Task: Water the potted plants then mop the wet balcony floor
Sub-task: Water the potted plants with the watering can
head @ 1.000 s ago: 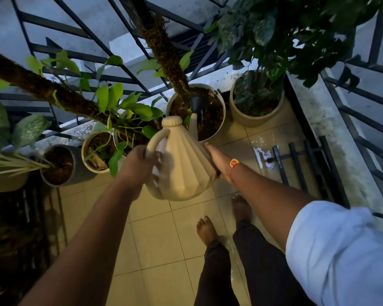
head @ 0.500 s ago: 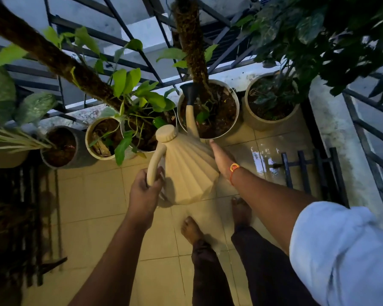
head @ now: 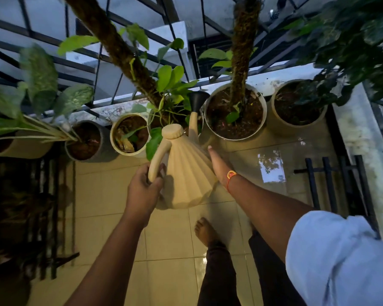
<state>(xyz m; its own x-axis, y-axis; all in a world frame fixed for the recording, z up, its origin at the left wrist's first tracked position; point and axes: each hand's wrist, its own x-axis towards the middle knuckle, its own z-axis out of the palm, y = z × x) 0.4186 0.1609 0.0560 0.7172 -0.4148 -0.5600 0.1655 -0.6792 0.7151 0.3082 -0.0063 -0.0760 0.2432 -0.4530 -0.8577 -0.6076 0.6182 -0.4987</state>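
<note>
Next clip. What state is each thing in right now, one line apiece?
watering can: held off the floor, tipped forward, cap on, spout toward the pots.
left hand: grips the can's handle.
right hand: straight fingers press the can's side.
floor: wet, shiny puddle near the right-side pots.

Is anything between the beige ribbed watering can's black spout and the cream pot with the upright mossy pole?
Nothing visible. The black spout of the beige ribbed watering can sits right beside the cream pot; green leaves crowd only its other side.
</note>
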